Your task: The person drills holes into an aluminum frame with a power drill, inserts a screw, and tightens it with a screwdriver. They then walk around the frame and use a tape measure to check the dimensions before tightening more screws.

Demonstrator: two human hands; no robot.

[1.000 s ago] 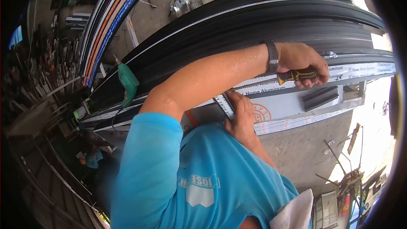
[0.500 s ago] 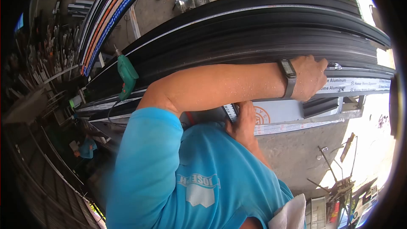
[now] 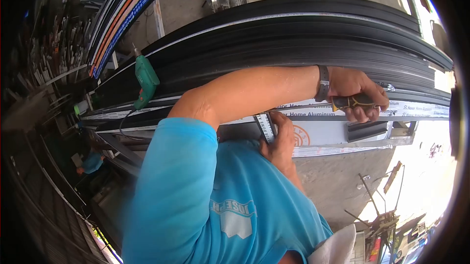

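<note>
Screwdriver (image 3: 353, 101) clenched in my left hand (image 3: 356, 92), lying along the white aluminium profile (image 3: 416, 109).
Right hand (image 3: 281, 139) nearer me — fingers flat, pinning steel ruler (image 3: 264, 126) crosswise to that profile.

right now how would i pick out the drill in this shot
Start at the long stack of black aluminium profiles running across the bench. Follow it toward the left end, away from both hands. The drill lies there on the profiles with a cord trailing: the only green tool in view.
</note>
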